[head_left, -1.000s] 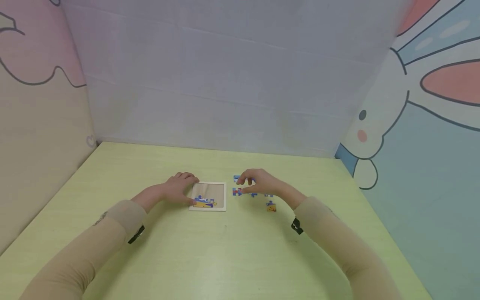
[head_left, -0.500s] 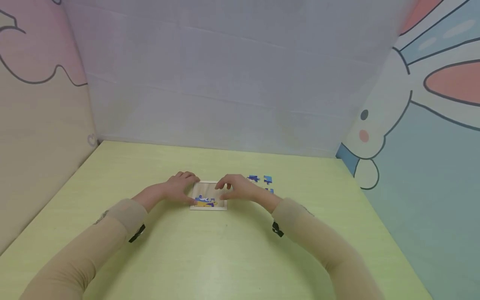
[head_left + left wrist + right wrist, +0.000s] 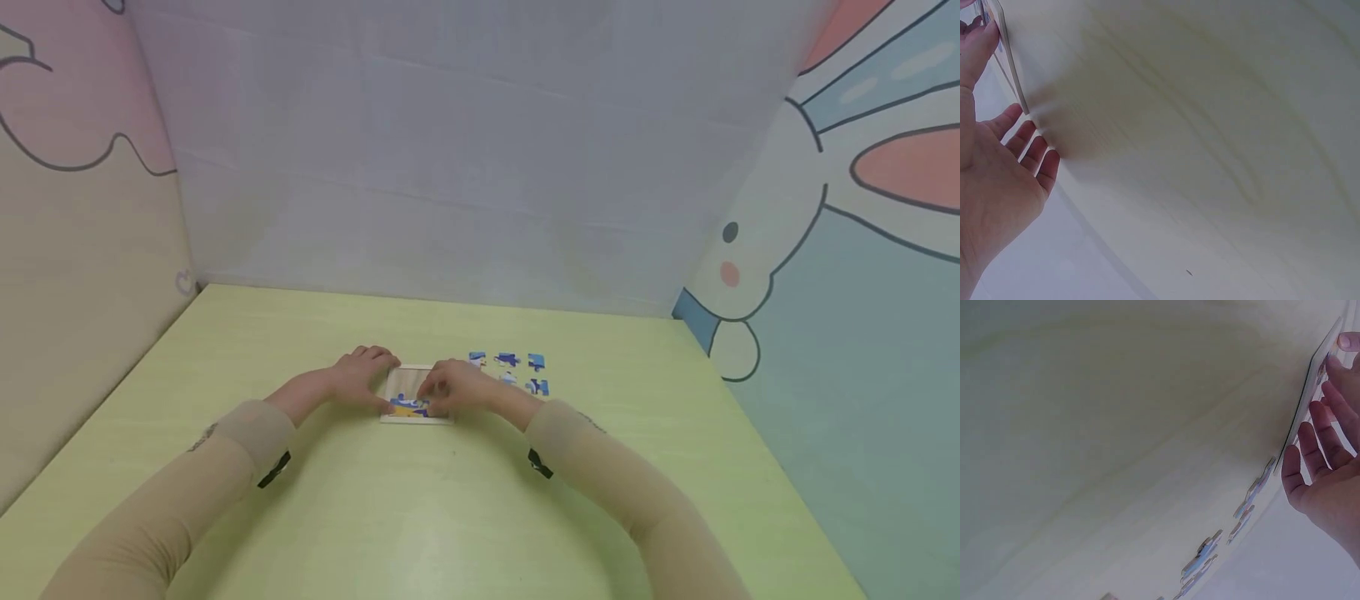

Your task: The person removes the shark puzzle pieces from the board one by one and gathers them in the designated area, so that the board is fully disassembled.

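A small shallow puzzle tray [image 3: 416,421] with a light rim lies on the table, with blue-and-yellow jigsaw pieces [image 3: 408,410] along its near edge. My left hand [image 3: 356,379] spreads at the tray's left side, thumb by the near corner and fingertips at the far corner; the left wrist view shows these fingers [image 3: 1035,150] right at the edge. My right hand [image 3: 459,385] reaches over the tray's right part. Its curled thumb and fingers pinch at a jigsaw piece near the lower right, mostly hidden by the hand. In the right wrist view the fingertips reach the tray [image 3: 1310,384].
Several loose jigsaw pieces [image 3: 537,387] lie in rows on the table [image 3: 450,517] to the right of the tray, partly behind my right hand. Behind the table stands a pale wall [image 3: 465,183]; a wall with a painted rabbit [image 3: 738,242] borders it on the right.
My right hand has moved left from the loose pieces to over the tray, lowering as its thumb and fingers come closer together. The left hand has stayed at the tray's left side.
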`<state>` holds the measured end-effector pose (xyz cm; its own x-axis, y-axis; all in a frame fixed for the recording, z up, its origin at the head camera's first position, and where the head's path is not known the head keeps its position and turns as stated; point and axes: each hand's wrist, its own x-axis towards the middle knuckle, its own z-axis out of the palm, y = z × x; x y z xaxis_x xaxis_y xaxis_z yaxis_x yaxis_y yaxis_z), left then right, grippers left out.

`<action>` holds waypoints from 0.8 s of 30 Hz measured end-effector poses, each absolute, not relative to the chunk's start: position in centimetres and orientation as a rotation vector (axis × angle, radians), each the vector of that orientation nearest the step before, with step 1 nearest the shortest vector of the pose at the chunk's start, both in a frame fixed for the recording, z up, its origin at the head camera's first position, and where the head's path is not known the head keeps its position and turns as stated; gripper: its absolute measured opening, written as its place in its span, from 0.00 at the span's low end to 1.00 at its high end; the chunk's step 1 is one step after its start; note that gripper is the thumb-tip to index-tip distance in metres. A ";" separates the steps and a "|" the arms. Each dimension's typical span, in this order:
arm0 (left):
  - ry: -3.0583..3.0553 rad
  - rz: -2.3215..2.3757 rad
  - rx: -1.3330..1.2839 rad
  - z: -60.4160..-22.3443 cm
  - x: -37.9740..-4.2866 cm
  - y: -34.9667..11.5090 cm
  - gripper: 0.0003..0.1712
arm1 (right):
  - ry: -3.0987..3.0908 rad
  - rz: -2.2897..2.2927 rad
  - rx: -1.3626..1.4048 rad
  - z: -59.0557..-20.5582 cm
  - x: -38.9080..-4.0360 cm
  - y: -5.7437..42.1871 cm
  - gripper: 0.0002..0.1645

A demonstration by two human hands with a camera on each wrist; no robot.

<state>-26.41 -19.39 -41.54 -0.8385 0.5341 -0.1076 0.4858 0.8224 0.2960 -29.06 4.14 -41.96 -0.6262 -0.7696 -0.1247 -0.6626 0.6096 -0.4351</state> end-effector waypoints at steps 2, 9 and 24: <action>2.823 0.382 0.794 -41.6 -26.4 -19.4 0.45 | 2.545 -0.493 -1.169 -42.0 -29.0 4.1 0.16; 2.827 0.379 0.784 -41.7 -26.5 -19.4 0.45 | 2.562 -0.484 -1.130 -42.1 -28.9 3.9 0.11; 2.818 0.390 0.792 -41.6 -26.5 -19.6 0.45 | 2.512 -0.587 -1.056 -42.2 -28.8 3.5 0.10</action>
<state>-26.54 -19.64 -41.58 -0.8397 0.5319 -0.1090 0.4822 0.8229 0.3005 -28.80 3.50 -42.15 -0.6598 -0.7346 -0.1582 -0.5884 0.6360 -0.4993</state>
